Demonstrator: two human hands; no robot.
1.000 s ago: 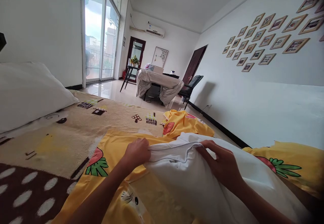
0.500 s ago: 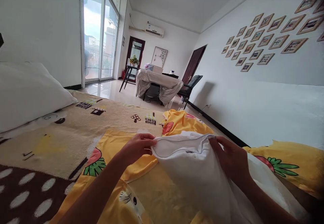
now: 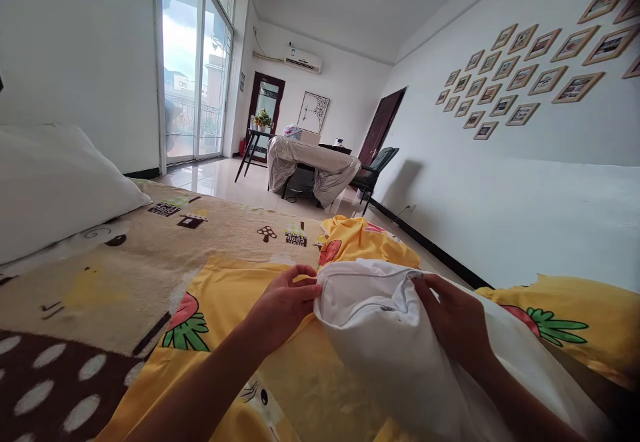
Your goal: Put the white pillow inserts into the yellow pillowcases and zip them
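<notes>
A white cloth cover point(image 3: 380, 342) lies in front of me, its edge piped and slightly parted, with what looks like a zipper pull near the opening. My left hand point(image 3: 290, 305) pinches the left corner of that edge between thumb and fingers. At the right corner my right hand point(image 3: 455, 319) grips the same cloth, its fingertips partly hidden by the fabric. Yellow printed bedding point(image 3: 245, 282) with carrot and animal pictures spreads beneath the white cloth and under my left forearm. A bunched part of yellow fabric point(image 3: 367, 242) sits just beyond the cover.
A beige and brown patterned blanket point(image 3: 230, 225) covers the bed, with a white pillow point(image 3: 60, 189) at the left. More yellow fabric point(image 3: 590, 322) lies at the right edge. Farther off stand a draped table point(image 3: 315, 155), a black chair point(image 3: 377, 169) and a stool point(image 3: 253, 152) bearing a plant.
My left hand has shifted a little to the right, bringing the left corner of the white cover closer to my right hand. The edge between them sags more.
</notes>
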